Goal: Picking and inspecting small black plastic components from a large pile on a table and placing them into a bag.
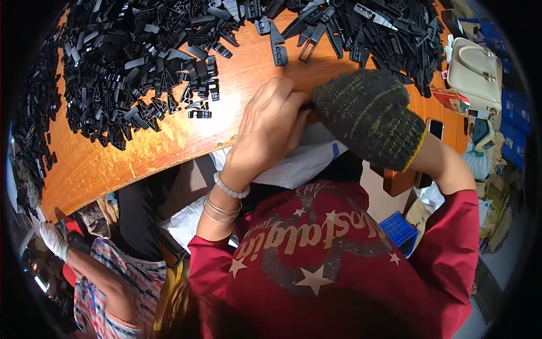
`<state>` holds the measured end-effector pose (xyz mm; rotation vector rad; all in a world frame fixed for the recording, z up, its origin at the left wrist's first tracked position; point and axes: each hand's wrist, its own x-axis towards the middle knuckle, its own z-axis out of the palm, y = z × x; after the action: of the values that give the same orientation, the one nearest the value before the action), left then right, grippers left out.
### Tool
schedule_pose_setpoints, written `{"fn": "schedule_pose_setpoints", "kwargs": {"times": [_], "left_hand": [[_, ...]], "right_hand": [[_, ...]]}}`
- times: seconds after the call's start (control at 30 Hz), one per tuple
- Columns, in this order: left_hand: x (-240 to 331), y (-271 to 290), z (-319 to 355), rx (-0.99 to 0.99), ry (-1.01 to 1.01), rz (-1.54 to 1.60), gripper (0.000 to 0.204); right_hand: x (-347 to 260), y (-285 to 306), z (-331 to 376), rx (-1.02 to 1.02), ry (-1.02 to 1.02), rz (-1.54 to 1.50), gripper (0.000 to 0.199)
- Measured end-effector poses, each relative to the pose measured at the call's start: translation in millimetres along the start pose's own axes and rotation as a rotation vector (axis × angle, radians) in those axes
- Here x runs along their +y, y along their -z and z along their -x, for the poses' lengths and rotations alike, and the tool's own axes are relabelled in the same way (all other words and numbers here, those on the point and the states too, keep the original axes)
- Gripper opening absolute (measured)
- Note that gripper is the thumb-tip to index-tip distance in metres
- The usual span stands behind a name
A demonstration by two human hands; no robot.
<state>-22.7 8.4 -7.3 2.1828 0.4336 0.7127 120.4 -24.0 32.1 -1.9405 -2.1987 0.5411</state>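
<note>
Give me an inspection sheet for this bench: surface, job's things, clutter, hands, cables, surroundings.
Surface: orange wooden table, worn along its near edge.
Job's things: heaps of small black plastic parts across the far side; one small dark piece pinched between both hands, mostly hidden.
Clutter: cream handbag at the right; phone near the table corner.
Hands: left hand bare, with bracelets on the wrist; right hand in a dark knit glove; both meet at the table edge.
Cables: nothing seen.
Surroundings: white sack under the hands; blue crate on the floor; another person's gloved hand lower left.
</note>
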Motion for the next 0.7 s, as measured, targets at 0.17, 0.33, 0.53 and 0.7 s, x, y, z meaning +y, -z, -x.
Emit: {"fn": "schedule_pose_setpoints", "kwargs": {"times": [0.17, 0.33, 0.53, 0.7], "left_hand": [[2, 0, -3, 0.011, -0.028, -0.035, 0.022], [1, -4, -4, 0.034, -0.059, -0.046, 0.021], [-3, 2, -4, 0.153, -0.035, 0.001, 0.024], [7, 8, 3, 0.09, 0.274, 0.535, 0.017]], "right_hand": [[-8, 0, -16, -0.041, 0.025, 0.047, 0.029], [-12, 6, -13, -0.047, 0.066, 0.104, 0.029], [7, 26, 59, 0.055, 0.06, 0.046, 0.028], [5, 3, 89, 0.437, -0.097, -0.501, 0.034]]}}
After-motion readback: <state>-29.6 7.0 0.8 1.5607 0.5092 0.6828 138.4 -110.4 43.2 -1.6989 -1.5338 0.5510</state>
